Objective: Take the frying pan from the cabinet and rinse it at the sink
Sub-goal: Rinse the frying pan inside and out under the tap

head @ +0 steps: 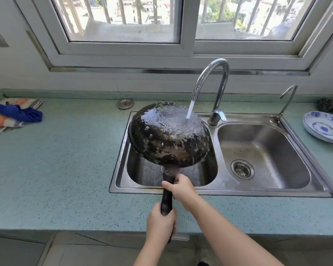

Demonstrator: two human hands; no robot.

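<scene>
Head view, looking down at a double-basin steel sink [221, 190] set into a speckled blue-green countertop [56, 160]. A black frying pan [169, 135] is held just left of frame centre, over the basin [142, 173] on the frame's left side, turned with its domed underside up and tilted toward the camera. A stream of water [190, 109] from the tall curved faucet [217, 73] lands on the upper right of that underside and spreads across it, leaving the surface wet and glistening. The pan's black handle [166, 200] points down toward the bottom of the frame. The right hand [181, 187] has its fingers curled round the handle close to the pan, at the sink's front rim; the left hand [161, 221] grips the handle's far end lower in the frame, fingers wrapped tight. The basin [261, 143] on the right side of the frame shows a round drain strainer [242, 169]. A thinner tap [287, 98] stands at the sink's upper right corner. Blue-and-white plates [323, 127] are stacked at the right edge, with a dark scrubber [328, 105] above them. Crumpled cloths [13, 114], one deep blue, lie at the left edge, and a round metal cap [125, 103] sits above the pan. A barred window [181, 25] fills the top.
</scene>
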